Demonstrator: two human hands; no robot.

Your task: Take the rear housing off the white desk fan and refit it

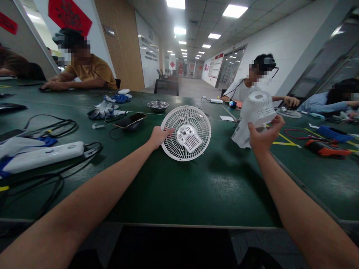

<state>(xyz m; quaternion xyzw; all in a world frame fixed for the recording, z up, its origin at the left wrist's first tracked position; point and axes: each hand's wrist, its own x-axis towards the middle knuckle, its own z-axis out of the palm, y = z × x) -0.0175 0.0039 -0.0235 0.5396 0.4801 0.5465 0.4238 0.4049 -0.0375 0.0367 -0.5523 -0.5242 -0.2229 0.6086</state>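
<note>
Gripped at its left rim, a round white fan grille (196, 129) with a central hub plate is tilted up over the green table by my left hand (157, 138). My right hand (265, 136) is closed around a white plastic fan housing (252, 116), which it holds off to the right with its vented, rounded end up. A gap separates the two parts. My palm and fingers cover part of the housing's lower right side.
A metal bowl (157, 105), a phone (131, 120) and gloves (105, 110) lie behind on the table (179, 198). To the left are a white power strip (46, 155) and black cables. An orange-black tool (327, 148) lies right. Co-workers sit across the table.
</note>
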